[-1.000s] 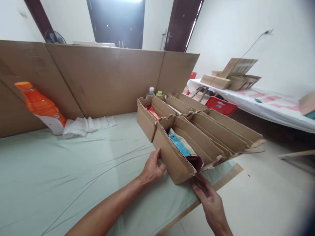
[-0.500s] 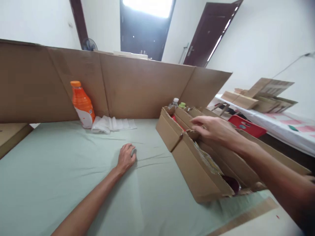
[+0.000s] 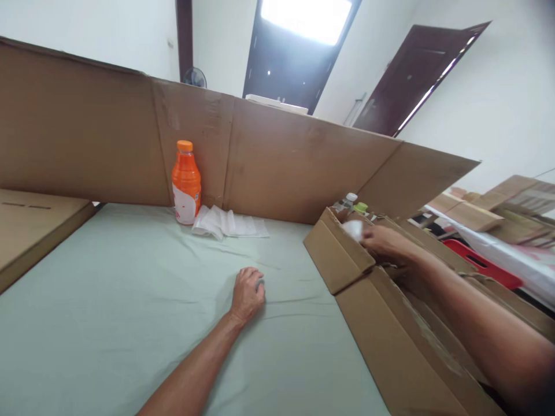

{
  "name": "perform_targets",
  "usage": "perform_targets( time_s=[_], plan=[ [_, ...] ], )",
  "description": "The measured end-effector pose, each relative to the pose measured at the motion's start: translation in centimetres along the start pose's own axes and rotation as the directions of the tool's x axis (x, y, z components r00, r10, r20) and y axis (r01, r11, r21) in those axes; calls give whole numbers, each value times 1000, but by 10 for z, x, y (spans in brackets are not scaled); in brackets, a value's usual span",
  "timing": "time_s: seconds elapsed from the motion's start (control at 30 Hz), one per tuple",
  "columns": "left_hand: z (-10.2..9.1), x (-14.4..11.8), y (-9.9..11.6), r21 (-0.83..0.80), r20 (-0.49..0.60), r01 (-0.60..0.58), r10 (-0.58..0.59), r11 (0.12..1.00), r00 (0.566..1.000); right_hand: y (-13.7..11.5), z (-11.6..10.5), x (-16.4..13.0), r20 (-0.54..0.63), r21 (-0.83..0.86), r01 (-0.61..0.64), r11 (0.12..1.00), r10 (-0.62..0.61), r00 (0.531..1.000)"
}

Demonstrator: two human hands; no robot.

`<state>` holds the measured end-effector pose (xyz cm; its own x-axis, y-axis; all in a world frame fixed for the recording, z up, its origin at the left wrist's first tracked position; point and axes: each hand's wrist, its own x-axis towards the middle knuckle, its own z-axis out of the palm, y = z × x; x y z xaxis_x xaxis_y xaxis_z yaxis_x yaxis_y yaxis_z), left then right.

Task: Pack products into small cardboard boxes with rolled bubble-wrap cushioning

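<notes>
My left hand [image 3: 247, 293] rests knuckles-up on the pale green sheet [image 3: 130, 300], fingers curled, with nothing clearly in it. My right arm stretches over the near cardboard box [image 3: 390, 341]. My right hand [image 3: 387, 242] is at the top of the far cardboard box [image 3: 336, 260]. A small white object [image 3: 354, 229], blurred, sits at its fingertips and appears pinched there. Behind that box stand a clear bottle with a white cap [image 3: 348, 200] and a green-capped one [image 3: 360, 207].
A tall cardboard wall [image 3: 281, 162] runs along the back of the sheet. An orange drink bottle [image 3: 186, 182] and a folded white bag [image 3: 228, 222] lie against it. Flat cardboard [image 3: 30, 225] lies at the left. A red stool [image 3: 481, 263] and a white-covered table with cartons stand at the right.
My right hand has moved from the near box's end over to the far box and now has a white object at its fingertips. My left hand left the box and rests on the sheet.
</notes>
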<state>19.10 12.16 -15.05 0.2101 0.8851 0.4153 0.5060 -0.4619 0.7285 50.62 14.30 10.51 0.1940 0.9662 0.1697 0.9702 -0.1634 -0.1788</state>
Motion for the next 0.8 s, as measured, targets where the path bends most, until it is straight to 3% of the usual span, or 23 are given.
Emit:
perform_targets(
  time_s=[0.07, 0.13, 0.2, 0.27, 0.33, 0.37, 0.43, 0.53, 0.63, 0.7, 0.8],
  plan=[
    [1, -1, 0, -2, -9, 1, -1, 1000, 1000, -13, -18, 3, -1, 38, -15, 999, 15, 1000],
    [1, -1, 0, 0, -24, -5, 5, 1000, 1000, -45, -25, 6, -23, 148, 56, 987, -53, 998],
    [1, -2, 0, 2, -39, -17, 17, 1000, 999, -89, -19, 13, 3, 253, 158, 955, -164, 987],
    [1, -3, -2, 1, -41, -33, 33, 999, 999, -127, -4, 26, 12, 275, 179, 945, -190, 982],
    [1, -4, -6, -7, -34, -49, 49, 999, 998, -139, 5, 39, -15, 293, 191, 937, -195, 981],
    [1, -5, -8, -12, -28, -55, 54, 998, 998, -133, 5, 43, -37, 304, 189, 934, -187, 982],
    [1, -6, -12, -24, -20, -60, 60, 998, 998, -97, -6, 40, -72, 310, 138, 941, -122, 990],
    [1, -9, -15, -39, -15, -63, 63, 997, 998, -13, -36, 10, -66, 260, -46, 964, 65, 996],
    [-2, -10, -13, -38, -15, -80, 79, 996, 997, 66, -55, -27, -41, 185, -223, 957, 234, 971],
    [-3, -10, -13, -26, -18, -89, 89, 996, 996, 105, -52, -41, -19, 144, -291, 946, 296, 955],
    [-3, -10, -13, 18, -20, -93, 93, 996, 995, 139, -32, -38, 39, 104, -298, 949, 296, 954]
  ],
)
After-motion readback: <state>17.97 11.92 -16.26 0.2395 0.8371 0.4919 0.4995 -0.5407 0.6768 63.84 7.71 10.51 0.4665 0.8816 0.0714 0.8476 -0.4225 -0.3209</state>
